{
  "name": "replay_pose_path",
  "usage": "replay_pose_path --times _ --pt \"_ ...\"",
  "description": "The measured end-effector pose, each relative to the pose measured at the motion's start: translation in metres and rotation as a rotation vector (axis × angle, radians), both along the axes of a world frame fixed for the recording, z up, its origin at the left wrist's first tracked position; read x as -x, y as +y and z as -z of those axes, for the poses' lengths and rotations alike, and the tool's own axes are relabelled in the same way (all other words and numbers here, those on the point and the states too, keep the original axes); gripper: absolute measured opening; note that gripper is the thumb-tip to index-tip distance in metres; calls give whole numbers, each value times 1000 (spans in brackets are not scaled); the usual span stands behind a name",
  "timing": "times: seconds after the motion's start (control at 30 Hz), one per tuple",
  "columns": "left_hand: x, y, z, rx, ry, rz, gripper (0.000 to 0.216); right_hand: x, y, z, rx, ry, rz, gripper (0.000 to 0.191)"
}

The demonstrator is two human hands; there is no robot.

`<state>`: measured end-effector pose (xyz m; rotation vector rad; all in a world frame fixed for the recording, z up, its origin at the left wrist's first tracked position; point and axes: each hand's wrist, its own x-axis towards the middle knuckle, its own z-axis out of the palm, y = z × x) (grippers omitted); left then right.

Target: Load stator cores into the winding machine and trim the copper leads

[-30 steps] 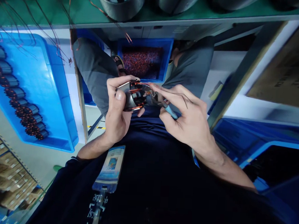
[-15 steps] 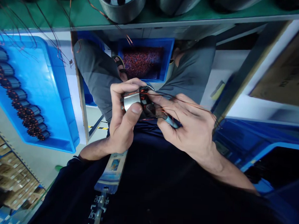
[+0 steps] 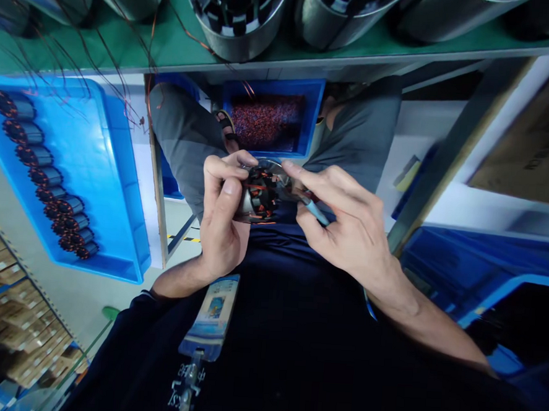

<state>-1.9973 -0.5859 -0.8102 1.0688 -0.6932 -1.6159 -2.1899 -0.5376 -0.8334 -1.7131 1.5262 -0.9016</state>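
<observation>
My left hand [image 3: 224, 218] is closed around a motor stator [image 3: 262, 197], a short metal ring with copper windings and black insulation inside. The stator's wound end is turned up and toward my right hand. Held in my right hand [image 3: 348, 219] is a small tool with a light-blue handle [image 3: 317, 212]; its dark metal front reaches the stator's right side. Blur and fingers hide the tool's tip, so I cannot tell whether it touches a wire. The right index finger is stretched to the stator's upper rim.
Several larger metal cylinders [image 3: 238, 39] stand along the green bench [image 3: 172, 47], with loose copper wires hanging over its edge. At left, a blue tray [image 3: 113, 177] holds a row of wound stators [image 3: 48, 176]. Between my feet sits a blue bin [image 3: 314, 118] of copper-coloured scraps [image 3: 265, 121].
The stator has been turned so its wound end shows more. My right index finger has moved up to its rim, and the long wires across that hand are no longer visible. The view has shifted slightly.
</observation>
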Motion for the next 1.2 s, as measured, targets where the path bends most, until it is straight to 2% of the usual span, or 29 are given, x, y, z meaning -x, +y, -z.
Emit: replay_pose_path --times 0.17,0.3,0.53,0.73,0.83,0.97,1.1,1.2 --pt "4 -1 -4 46 -32 28 24 -3 4 -12 85 46 -4 64" --pt "6 3 -4 60 -47 35 28 -6 5 -21 94 73 22 70" --pt "6 10 -7 112 -93 69 17 -9 1 -29 115 -3 5 80" --pt "8 11 -8 160 -107 25 12 -9 0 -33 123 100 -3 67" --pt "9 10 -5 111 -108 1 13 -10 -1 -29 114 144 -7 61" --pt "8 8 14 61 -52 -25 19 -11 -9 -8 104 44 -3 56" --pt "4 7 32 -94 -18 -29 28 -10 -18 9 -36 -154 4 50" --pt "1 10 33 -86 -61 -30 27 -14 -19 7 -131 -256 -14 38"
